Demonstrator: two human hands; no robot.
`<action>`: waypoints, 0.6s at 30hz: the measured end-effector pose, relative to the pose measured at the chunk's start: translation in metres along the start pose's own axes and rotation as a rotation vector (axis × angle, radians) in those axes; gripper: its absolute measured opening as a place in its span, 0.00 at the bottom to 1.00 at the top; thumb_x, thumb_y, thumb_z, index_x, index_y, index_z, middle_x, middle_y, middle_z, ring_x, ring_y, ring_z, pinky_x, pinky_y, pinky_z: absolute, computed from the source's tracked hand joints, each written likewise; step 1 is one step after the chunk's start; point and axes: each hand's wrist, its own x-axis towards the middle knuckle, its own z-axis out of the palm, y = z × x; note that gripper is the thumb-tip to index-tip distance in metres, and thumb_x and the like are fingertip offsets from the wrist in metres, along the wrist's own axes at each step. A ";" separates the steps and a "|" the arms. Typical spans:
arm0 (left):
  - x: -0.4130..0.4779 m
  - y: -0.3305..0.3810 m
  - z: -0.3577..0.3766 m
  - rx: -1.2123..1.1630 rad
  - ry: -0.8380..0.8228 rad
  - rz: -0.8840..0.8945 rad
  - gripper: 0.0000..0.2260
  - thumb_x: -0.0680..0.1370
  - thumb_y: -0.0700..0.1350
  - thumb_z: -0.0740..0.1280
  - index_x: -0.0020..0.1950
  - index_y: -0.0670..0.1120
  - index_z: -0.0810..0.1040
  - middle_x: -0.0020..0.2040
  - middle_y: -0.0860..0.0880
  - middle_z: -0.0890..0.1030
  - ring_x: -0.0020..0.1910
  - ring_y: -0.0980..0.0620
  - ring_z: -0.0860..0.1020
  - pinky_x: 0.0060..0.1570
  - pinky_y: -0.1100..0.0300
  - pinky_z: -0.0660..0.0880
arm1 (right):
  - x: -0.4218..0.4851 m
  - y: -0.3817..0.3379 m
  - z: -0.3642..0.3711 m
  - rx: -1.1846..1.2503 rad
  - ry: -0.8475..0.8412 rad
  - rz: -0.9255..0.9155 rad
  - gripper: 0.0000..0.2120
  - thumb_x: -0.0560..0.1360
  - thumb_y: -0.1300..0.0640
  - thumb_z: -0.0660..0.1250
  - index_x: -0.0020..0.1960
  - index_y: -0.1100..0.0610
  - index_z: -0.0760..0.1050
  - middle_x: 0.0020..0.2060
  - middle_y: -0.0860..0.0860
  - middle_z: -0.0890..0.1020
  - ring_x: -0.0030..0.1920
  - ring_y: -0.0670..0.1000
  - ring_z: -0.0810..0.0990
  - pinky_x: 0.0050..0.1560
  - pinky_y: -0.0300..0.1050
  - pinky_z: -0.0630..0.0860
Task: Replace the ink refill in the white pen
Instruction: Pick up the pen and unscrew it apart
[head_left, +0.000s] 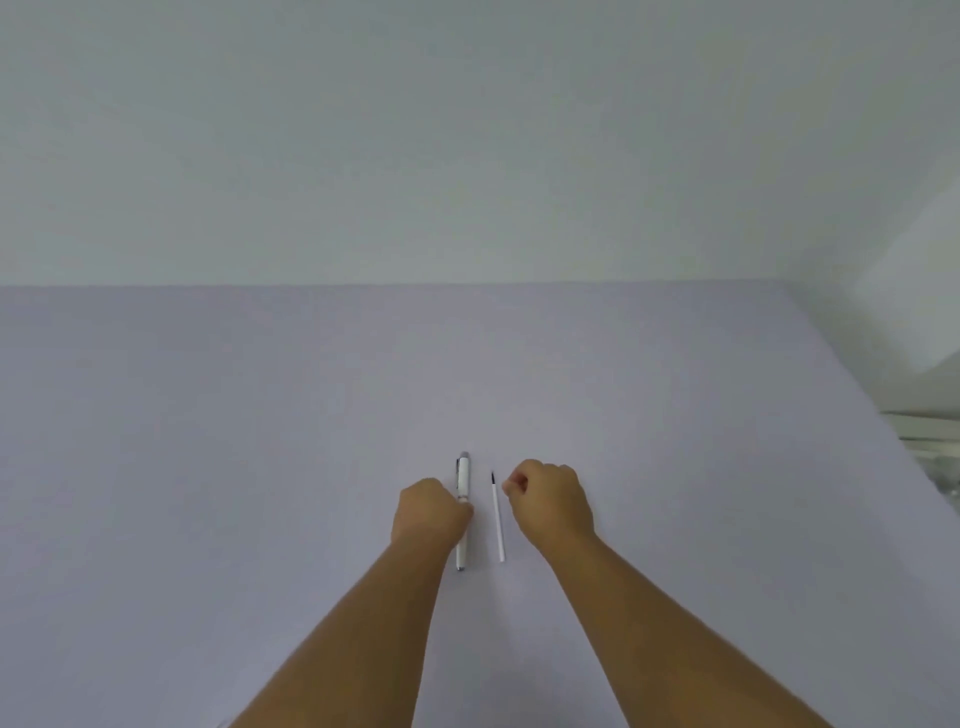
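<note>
Opening step: your left hand (428, 512), curled, touches the white pen (463, 480); grip unclear. Your right hand (550, 499), curled empty, sits just right of the refill (497, 519). Next, lift and uncap.

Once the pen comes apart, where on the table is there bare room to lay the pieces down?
The table is bare to the left of the left hand, to the right of the right hand, and beyond the pen toward the wall. The only crowded spot is the narrow strip between the hands, where pen and refill lie side by side.
</note>
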 end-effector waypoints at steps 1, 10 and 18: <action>0.000 0.000 -0.002 -0.012 -0.001 -0.004 0.14 0.72 0.45 0.66 0.29 0.46 0.66 0.29 0.50 0.69 0.26 0.54 0.68 0.24 0.62 0.63 | 0.000 -0.001 -0.001 0.016 0.003 -0.002 0.10 0.78 0.53 0.60 0.49 0.55 0.79 0.46 0.53 0.82 0.54 0.54 0.74 0.48 0.49 0.77; -0.016 0.007 -0.019 -0.390 -0.049 0.195 0.04 0.73 0.45 0.70 0.44 0.45 0.79 0.42 0.46 0.84 0.43 0.47 0.83 0.48 0.52 0.81 | 0.006 -0.031 -0.008 0.504 -0.073 0.161 0.14 0.74 0.46 0.66 0.44 0.57 0.78 0.38 0.50 0.81 0.40 0.50 0.78 0.39 0.41 0.72; -0.017 0.011 -0.031 -0.503 -0.235 0.205 0.09 0.76 0.48 0.68 0.49 0.44 0.81 0.40 0.47 0.83 0.41 0.50 0.80 0.54 0.52 0.79 | 0.012 -0.040 -0.024 0.712 -0.104 0.252 0.12 0.73 0.52 0.67 0.33 0.55 0.77 0.30 0.50 0.79 0.31 0.48 0.75 0.36 0.42 0.75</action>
